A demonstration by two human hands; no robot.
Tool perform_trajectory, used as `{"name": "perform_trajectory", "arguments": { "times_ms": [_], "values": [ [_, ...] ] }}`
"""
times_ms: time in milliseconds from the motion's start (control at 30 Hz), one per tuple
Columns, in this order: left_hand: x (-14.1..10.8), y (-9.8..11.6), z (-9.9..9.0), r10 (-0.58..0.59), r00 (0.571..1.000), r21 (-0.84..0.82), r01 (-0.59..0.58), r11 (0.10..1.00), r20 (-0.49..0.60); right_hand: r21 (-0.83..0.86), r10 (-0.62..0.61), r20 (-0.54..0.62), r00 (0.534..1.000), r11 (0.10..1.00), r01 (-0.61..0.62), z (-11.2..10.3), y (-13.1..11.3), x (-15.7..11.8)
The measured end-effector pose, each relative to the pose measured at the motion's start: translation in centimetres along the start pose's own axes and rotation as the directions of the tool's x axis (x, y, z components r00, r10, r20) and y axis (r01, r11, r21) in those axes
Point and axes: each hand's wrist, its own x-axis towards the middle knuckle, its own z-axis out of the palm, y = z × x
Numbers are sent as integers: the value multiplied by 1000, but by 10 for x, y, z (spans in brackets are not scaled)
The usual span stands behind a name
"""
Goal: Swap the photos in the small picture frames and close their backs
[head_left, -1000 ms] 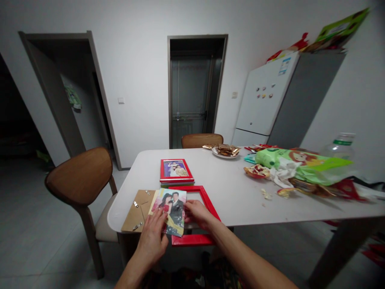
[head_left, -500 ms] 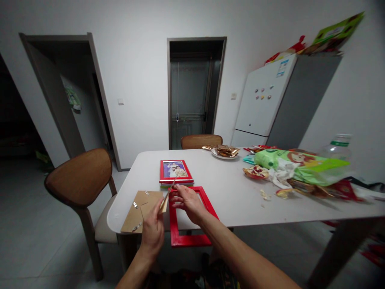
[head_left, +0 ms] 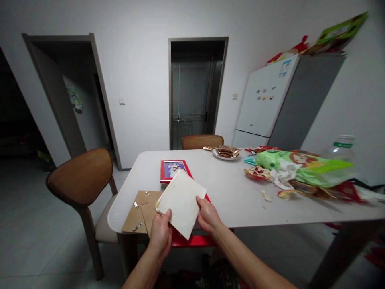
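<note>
Both hands grip a white rectangular sheet (head_left: 183,200), tilted above the table's near edge. My left hand (head_left: 161,232) pinches its lower left side, thumb on top; my right hand (head_left: 208,213) holds the right edge. Under the sheet lies an empty red frame (head_left: 194,241), mostly covered. Beyond it, a red frame with a photo (head_left: 172,168) lies flat, its near right part hidden by the sheet. To the left is a brown backing board (head_left: 132,212) with metal clips.
On the white table (head_left: 228,204) are a plate of wrapped snacks (head_left: 226,153), an opened pomegranate (head_left: 258,172), a green bag (head_left: 313,164), crumpled tissue and a clear bottle (head_left: 339,150). A wooden chair (head_left: 81,172) stands left, another behind the table.
The sheet, seen almost edge-on before, has turned to show its broad white face. My right hand has closed on its right edge, and the sheet now covers much of the empty frame.
</note>
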Motion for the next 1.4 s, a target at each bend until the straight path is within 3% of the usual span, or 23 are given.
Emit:
{"name": "perform_trajectory", "arguments": {
  "times_ms": [133, 267, 333, 467, 567, 700, 833, 1000, 1200, 1300, 1400],
  "values": [
    [-3, -14, -1, -71, 997, -38, 70, 997, -27, -51, -69, 20, 997, 996, 70, -6, -5, 3],
    [-2, -19, -8, -133, 991, -5, 133, 991, 3, -249, -95, -13, 995, 964, 89, -15, -16, 10],
    [1, -16, -12, -103, 994, 63, 101, 993, 39, -358, -89, -33, 995, 931, 72, -21, -24, 16],
    [12, -10, -23, 37, 999, 274, -32, 961, -15, -531, -75, -36, 997, 846, 44, -33, -36, 28],
    [15, -11, -29, 85, 994, 481, -104, 871, 61, -661, -43, -6, 999, 749, 28, -39, -36, 36],
    [5, -13, -30, 62, 975, 733, -200, 650, 211, -743, 3, 11, 1000, 670, 6, -38, -30, 44],
    [-6, -11, -26, 57, 958, 835, -273, 478, 280, -784, -11, 6, 1000, 620, 11, -36, -28, 52],
    [-7, -12, -26, 39, 950, 852, -296, 433, 310, -836, -46, 9, 999, 548, 33, -37, -34, 56],
    [-4, -18, -33, 22, 925, 880, -369, 299, 380, -892, -34, 56, 998, 446, 65, -32, -33, 52],
    [-4, -18, -35, 9, 917, 883, -386, 266, 399, -932, -36, 81, 996, 352, 89, -30, -30, 51],
    [-5, -17, -36, -14, 920, 886, -373, 274, 392, -974, -78, 92, 993, 200, 106, -30, -30, 52]
  ]
}}
